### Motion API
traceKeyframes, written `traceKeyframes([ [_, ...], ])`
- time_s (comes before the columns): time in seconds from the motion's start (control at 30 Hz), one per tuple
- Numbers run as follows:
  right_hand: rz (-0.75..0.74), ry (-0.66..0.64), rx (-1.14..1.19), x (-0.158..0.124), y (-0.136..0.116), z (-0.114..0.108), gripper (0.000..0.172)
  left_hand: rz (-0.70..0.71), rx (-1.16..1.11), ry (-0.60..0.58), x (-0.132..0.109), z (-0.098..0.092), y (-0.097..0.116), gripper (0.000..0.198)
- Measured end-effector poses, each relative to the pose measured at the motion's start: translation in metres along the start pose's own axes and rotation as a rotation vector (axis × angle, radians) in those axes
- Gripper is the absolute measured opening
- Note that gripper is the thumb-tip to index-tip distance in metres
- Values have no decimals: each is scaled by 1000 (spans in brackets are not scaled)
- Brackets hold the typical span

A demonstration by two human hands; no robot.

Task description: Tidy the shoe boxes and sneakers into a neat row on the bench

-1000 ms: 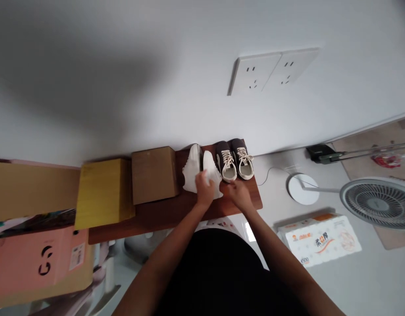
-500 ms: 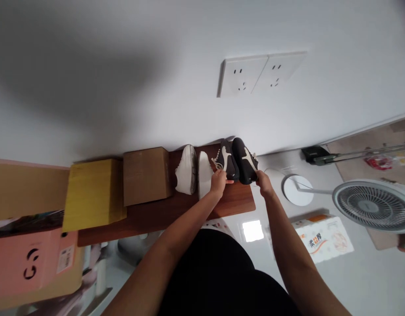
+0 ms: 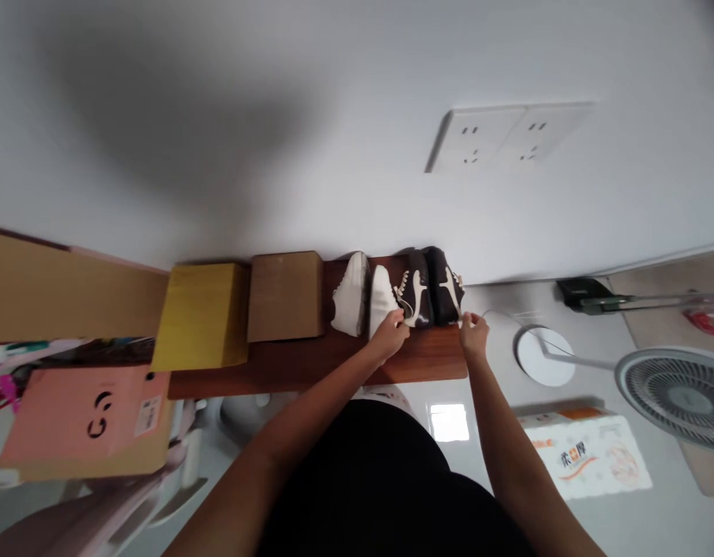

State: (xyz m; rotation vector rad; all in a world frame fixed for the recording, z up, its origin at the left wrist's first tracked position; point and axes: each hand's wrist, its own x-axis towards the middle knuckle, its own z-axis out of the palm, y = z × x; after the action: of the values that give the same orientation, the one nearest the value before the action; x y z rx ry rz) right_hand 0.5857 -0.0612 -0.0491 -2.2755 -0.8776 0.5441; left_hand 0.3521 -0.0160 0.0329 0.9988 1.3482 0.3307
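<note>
Two dark sneakers with cream trim stand side by side on a reddish-brown wooden shelf (image 3: 310, 367), toes to the wall. My left hand (image 3: 392, 334) is closed at the heel end of the left dark sneaker (image 3: 418, 286), its fingertips pinching a pale shoelace. At the right dark sneaker (image 3: 441, 271), my right hand (image 3: 473, 334) is also closed, pinching a thin pale lace by the heel. A white shoe (image 3: 381, 298) stands just left of the dark pair, partly behind my left hand, and another white shoe (image 3: 350, 298) is beside it.
Left along the shelf are a brown cardboard box (image 3: 284, 298), a yellow box (image 3: 197, 313) and a pink box (image 3: 81, 414). To the right, a fan (image 3: 675, 394) and a white printed package (image 3: 585, 456) stand on the floor. A socket plate (image 3: 507, 139) is on the wall.
The view has shifted, so the shelf sits further right. The dark sneakers now rest fully on the shelf, close together. My hands have gone from gripping their heels to pinching laces.
</note>
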Motion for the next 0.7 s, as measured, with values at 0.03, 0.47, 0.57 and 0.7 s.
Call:
traceKeyframes([
  [0.03, 15, 40, -1, -11, 3, -2, 67, 6, 25, -17, -13, -16, -8, 39],
  [0.47, -252, -417, 219, -181, -118, 72, 52, 56, 342, 238, -143, -214, -120, 38],
  [0.57, -322, -584, 285, -231, -170, 114, 44, 103, 338, 276, -159, -260, -133, 38],
  [0.7, -334, -785, 320, -302, -222, 171, 33, 171, 292, 359, -179, -322, -157, 36],
])
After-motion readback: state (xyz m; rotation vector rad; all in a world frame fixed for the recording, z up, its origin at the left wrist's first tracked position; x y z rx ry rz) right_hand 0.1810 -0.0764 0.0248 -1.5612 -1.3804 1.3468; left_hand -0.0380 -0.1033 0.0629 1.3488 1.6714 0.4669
